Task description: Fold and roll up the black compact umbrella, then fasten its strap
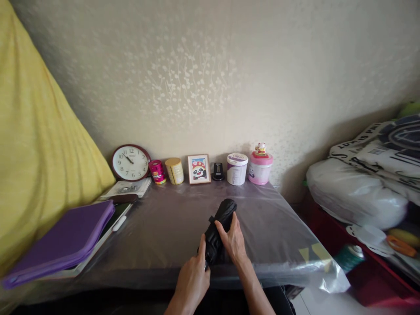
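A folded black umbrella (217,234) is held slantwise over the near middle of the table, its far end pointing up and to the right. My left hand (194,273) is closed around its lower end, where a bit of shiny metal shows by the fingers. Higher up, my right hand (233,238) grips the black fabric from the right side, thumb on top. The underside of the umbrella and some of my fingers are hidden.
A plastic-covered table (157,236) carries purple folders (65,236) at left. Along the wall stand a clock (130,162), tins, a panda picture (199,169), a white tub (236,169) and a pink tub (260,169). Bags and a red box (377,280) are at right.
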`<state>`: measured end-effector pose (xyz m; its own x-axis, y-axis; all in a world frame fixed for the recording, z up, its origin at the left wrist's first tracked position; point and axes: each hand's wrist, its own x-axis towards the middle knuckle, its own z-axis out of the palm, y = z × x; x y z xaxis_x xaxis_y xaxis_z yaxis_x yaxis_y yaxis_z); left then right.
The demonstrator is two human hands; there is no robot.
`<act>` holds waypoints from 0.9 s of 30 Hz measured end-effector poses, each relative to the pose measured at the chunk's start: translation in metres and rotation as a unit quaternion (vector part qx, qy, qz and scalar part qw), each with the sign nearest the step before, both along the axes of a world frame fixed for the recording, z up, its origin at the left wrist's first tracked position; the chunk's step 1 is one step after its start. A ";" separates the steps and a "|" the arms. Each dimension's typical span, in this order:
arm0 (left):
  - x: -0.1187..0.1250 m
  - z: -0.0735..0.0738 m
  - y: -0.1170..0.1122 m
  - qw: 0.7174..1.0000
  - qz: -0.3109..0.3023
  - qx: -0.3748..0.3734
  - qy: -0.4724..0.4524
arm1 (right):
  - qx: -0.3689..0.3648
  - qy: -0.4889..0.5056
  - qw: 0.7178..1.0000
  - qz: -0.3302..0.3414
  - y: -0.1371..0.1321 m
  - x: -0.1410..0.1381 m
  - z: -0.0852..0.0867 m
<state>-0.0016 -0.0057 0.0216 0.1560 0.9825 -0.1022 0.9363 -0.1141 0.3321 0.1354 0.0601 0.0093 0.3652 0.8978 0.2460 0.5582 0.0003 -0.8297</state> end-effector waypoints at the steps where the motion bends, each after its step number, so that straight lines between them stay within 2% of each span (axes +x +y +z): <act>1: 0.000 0.000 0.002 1.000 -0.007 -0.003 0.015 | 0.000 -0.032 0.999 0.001 0.000 0.001 -0.003; 6: -0.003 -0.004 0.004 0.999 -0.034 -0.009 0.020 | 0.072 -0.146 0.986 0.022 0.000 0.002 -0.011; 9: -0.007 -0.006 0.005 0.998 -0.054 -0.010 -0.017 | 0.123 -0.185 0.972 0.074 0.002 0.004 -0.008; 14: -0.014 -0.006 0.007 0.993 -0.064 -0.030 -0.092 | 0.171 -0.162 0.956 0.174 0.007 0.009 -0.001; 18: -0.018 -0.001 0.008 0.978 -0.072 -0.069 -0.185 | 0.166 -0.126 0.957 0.201 0.012 0.011 0.000; 21: -0.021 0.002 0.007 0.961 -0.061 -0.138 -0.230 | 0.157 -0.111 0.959 0.208 0.016 0.012 -0.001; 23: -0.023 0.005 0.007 0.961 -0.060 -0.154 -0.222 | 0.153 -0.107 0.960 0.210 0.018 0.013 -0.001; 27: -0.023 0.014 0.012 0.991 -0.045 -0.047 -0.114 | 0.148 -0.101 0.960 0.214 0.019 0.015 0.000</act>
<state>-0.0247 0.0061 0.0353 0.2725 0.9512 -0.1450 0.8229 -0.1523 0.5474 0.1502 0.0790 0.0092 -0.1039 0.8345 0.5411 0.6042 0.4851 -0.6322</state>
